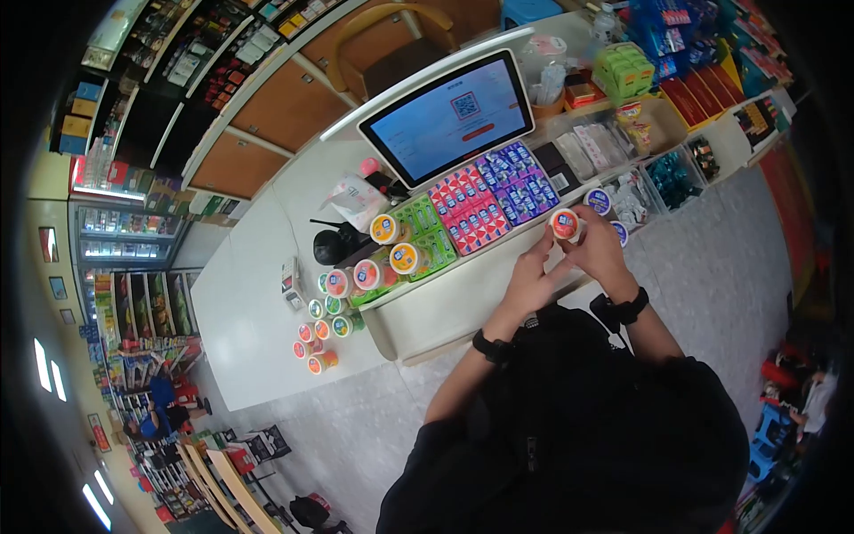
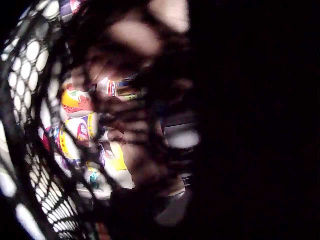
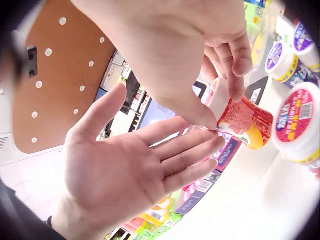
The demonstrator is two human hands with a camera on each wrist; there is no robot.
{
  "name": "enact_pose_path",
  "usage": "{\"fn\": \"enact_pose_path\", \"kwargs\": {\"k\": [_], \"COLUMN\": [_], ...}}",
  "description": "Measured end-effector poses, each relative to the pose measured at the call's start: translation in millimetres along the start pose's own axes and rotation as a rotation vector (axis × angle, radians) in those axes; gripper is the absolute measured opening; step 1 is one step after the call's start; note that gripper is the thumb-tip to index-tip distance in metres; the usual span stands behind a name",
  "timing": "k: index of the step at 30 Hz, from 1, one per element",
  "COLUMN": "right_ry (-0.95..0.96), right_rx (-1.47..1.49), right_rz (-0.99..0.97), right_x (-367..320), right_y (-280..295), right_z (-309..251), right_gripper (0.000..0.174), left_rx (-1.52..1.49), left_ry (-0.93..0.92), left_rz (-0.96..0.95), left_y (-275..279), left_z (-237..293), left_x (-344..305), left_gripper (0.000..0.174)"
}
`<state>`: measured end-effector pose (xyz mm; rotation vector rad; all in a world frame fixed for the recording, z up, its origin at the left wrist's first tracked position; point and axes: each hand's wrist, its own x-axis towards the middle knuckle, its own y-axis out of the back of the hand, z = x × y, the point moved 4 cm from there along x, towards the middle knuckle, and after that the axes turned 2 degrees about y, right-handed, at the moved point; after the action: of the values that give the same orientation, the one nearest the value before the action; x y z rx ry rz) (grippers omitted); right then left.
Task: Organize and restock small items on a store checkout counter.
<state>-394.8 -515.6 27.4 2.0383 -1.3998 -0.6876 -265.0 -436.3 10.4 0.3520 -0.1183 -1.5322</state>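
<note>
A small plastic jar (image 1: pixel 565 224) with a white and red lid is at the counter's front edge in the head view. My right hand (image 1: pixel 608 249) grips it between thumb and fingers; in the right wrist view the jar's red and orange side (image 3: pixel 250 122) shows beyond the fingers. My left hand (image 1: pixel 530 283) is spread with straight fingers, palm visible in the right wrist view, fingertips close to the jar. Nearby are two purple-lidded jars (image 1: pixel 598 202) and, in the right wrist view, a red-lidded jar (image 3: pixel 300 117). Dark mesh covers much of the left wrist view.
A counter (image 1: pixel 258 338) holds several colourful jars (image 1: pixel 322 329) at left, with larger jars (image 1: pixel 366 274) beside green packets. Pink boxes (image 1: pixel 469 212) and purple boxes (image 1: pixel 516 182) sit below a screen (image 1: pixel 449 116). Clear bins (image 1: pixel 672 178) stand at right.
</note>
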Motion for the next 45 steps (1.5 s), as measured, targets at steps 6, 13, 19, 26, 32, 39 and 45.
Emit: {"fn": "enact_pose_path", "kwargs": {"k": [6,13,19,26,32,39,45], "right_ry": [0.366,0.414,0.395,0.368,0.289,0.076,0.094], "right_rx": [0.221,0.369,0.371,0.364,0.26,-0.095,-0.215], "right_rz": [0.157,0.044,-0.01,-0.161,-0.081,-0.111,-0.145], "right_x": [11,43,60,50,1,-38,-36], "right_y": [-4,-66,-102,-96,-20,8,-18], "right_z": [-56,-116,-133,-111,-47,12,50], "right_gripper": [0.053,0.05,0.054,0.072,0.065,0.072,0.07], "left_rx": [-0.182,-0.464,-0.58,-0.59,-0.433,-0.287,-0.113], "left_ry": [-0.095,-0.077,0.014,0.1,0.199,0.283,0.373], "left_rz": [0.173,0.422,0.439,0.531,0.281,-0.143,-0.34], "left_y": [47,96,125,117,87,1,-34], "left_z": [22,5,-11,-22,-21,-43,-41], "left_x": [-21,-28,-15,-25,-37,-1,16], "left_gripper": [0.06,0.069,0.071,0.063,0.042,0.053,0.063]}}
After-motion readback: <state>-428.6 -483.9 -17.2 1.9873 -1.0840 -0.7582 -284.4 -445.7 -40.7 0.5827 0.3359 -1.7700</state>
